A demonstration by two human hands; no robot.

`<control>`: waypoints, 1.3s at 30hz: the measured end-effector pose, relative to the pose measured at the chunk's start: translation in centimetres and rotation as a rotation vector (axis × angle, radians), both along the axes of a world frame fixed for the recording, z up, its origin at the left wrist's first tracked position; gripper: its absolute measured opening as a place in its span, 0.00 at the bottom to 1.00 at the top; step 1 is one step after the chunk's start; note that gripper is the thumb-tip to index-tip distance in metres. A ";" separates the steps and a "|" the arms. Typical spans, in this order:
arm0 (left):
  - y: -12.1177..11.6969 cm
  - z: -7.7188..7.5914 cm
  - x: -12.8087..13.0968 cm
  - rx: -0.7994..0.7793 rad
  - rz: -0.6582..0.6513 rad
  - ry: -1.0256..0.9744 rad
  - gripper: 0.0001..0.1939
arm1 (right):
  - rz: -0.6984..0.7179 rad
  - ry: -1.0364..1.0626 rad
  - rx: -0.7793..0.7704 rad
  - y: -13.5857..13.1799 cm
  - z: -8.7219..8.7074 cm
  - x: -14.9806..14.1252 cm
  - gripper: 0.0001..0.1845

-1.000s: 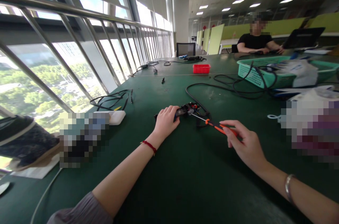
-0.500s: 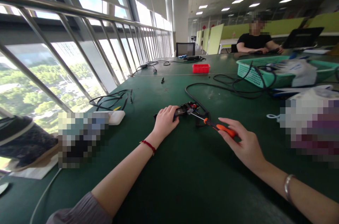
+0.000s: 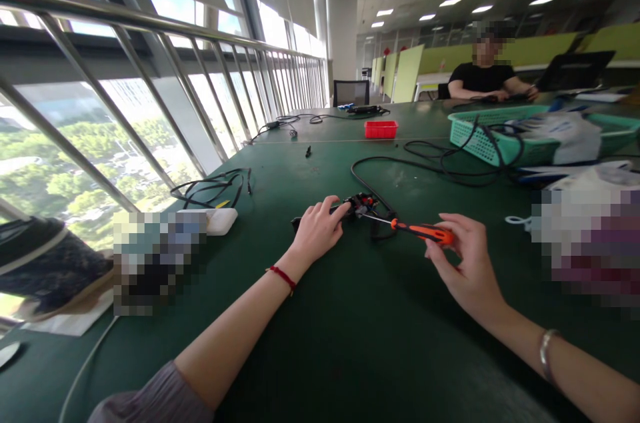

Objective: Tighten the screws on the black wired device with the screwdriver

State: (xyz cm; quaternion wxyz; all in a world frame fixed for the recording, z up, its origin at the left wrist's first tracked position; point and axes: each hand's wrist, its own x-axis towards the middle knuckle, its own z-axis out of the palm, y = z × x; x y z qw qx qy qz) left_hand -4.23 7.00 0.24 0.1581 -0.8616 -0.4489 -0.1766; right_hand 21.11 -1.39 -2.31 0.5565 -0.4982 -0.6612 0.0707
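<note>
My left hand (image 3: 320, 230) wraps over a black corded device (image 3: 361, 204), holding it against the green table. Red and dark inner parts show at the device's right end, and much of its body is hidden under my palm. In my right hand (image 3: 467, 263), thumb and fingertips grip the rear of an orange-and-black screwdriver (image 3: 417, 230). Its metal shaft points left, and the tip reaches the exposed end of the device. Whether the tip sits in a screw is too small to make out.
A black cord (image 3: 367, 176) curves beyond the device. A red bin (image 3: 381, 132) and a teal basket (image 3: 475, 143) stand farther back. Loose cables (image 3: 213, 188) and a white box (image 3: 223, 222) lie left. A plastic bag (image 3: 575, 216) is right. A person (image 3: 483, 82) sits across.
My right hand has moved slightly right and its fingers have shifted round the screwdriver handle, which lies flatter. My left fingers have slid right along the device, the index finger towards the exposed end.
</note>
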 end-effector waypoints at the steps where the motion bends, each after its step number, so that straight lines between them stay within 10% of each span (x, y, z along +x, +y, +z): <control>1: 0.0 0.0 0.0 0.006 -0.013 0.007 0.22 | -0.001 -0.005 0.018 0.0 0.0 0.0 0.20; 14: -0.1 0.2 -0.3 -0.029 -0.130 0.046 0.26 | 0.081 -0.018 -0.215 -0.6 1.3 -0.2 0.15; 27: -0.1 0.2 -0.2 -0.035 -0.143 0.048 0.26 | -0.017 -0.016 -0.016 -0.3 0.6 -0.1 0.17; 39: -0.1 0.2 -0.3 -0.029 -0.151 0.041 0.25 | 0.090 0.013 -0.199 -0.4 0.7 0.0 0.13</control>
